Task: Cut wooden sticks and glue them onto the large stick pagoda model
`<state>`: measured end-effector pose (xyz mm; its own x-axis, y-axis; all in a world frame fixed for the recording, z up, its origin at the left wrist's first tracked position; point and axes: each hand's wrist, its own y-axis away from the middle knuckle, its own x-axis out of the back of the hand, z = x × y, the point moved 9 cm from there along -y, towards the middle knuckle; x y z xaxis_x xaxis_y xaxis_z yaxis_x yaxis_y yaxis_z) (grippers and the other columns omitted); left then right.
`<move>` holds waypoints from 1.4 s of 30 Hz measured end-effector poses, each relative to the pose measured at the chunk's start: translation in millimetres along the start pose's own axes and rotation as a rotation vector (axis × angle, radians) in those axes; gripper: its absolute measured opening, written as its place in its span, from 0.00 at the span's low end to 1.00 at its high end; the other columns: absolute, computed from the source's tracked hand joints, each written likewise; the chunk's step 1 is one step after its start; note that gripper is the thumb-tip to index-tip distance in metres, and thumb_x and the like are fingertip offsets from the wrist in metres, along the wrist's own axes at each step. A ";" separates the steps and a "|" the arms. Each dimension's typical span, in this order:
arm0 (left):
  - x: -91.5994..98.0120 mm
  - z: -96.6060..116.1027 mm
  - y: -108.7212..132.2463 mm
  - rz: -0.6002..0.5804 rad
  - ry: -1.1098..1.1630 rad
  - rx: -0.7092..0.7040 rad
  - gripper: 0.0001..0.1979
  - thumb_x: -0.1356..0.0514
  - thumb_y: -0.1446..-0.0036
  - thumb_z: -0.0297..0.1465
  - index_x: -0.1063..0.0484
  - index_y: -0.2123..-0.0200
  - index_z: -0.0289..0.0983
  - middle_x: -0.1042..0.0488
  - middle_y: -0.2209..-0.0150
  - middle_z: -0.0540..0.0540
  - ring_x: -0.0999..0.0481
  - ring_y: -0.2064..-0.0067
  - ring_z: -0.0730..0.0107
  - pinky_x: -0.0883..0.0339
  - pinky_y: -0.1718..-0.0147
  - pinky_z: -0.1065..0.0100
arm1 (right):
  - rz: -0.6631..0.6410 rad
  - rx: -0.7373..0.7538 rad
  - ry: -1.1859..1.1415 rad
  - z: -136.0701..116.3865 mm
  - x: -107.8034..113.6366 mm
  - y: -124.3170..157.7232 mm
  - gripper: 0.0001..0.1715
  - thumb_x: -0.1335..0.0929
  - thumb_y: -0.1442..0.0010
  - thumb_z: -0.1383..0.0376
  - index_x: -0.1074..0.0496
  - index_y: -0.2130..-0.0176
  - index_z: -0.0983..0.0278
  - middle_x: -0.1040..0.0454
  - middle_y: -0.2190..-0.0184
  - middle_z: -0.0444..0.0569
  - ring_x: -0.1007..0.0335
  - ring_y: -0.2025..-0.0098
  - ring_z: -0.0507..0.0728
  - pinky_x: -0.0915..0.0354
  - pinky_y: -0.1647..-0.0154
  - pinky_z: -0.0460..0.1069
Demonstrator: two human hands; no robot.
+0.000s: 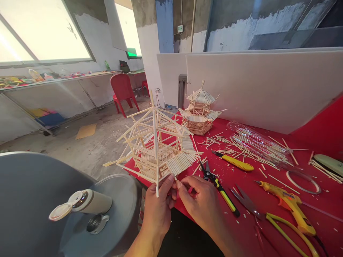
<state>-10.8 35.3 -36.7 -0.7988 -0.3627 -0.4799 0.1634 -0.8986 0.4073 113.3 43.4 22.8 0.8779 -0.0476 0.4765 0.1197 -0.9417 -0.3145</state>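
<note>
A half-covered pagoda model of thin wooden sticks stands at the near left edge of the red table. Its lower roof has a panel of sticks laid side by side at the front right. My left hand is closed on the lower front of the frame, by the corner post. My right hand pinches the end of a small stick against that panel's lower edge. The fingertips of both hands nearly touch.
Another pagoda model stands behind. On the red table lie a yellow cutter, black-yellow clippers, pliers, a glue gun, a tape roll and bagged sticks. A bottle rests on a grey stool at left.
</note>
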 end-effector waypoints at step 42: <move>8.9 -2.0 11.6 0.063 -0.023 -0.030 0.18 0.24 0.64 0.37 0.22 0.71 0.33 0.31 0.81 0.53 0.40 0.82 0.83 0.53 0.85 0.79 | -0.034 -0.019 -0.158 -5.9 28.5 -10.6 0.13 0.35 0.35 0.60 0.25 0.67 0.62 0.25 0.73 0.44 0.33 0.71 0.51 0.39 0.70 0.44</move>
<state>-14.9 21.1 -37.8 -0.7997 -0.4129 -0.4359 0.2304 -0.8814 0.4123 134.3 50.1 44.5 0.9357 0.0357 0.3510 0.1429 -0.9479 -0.2846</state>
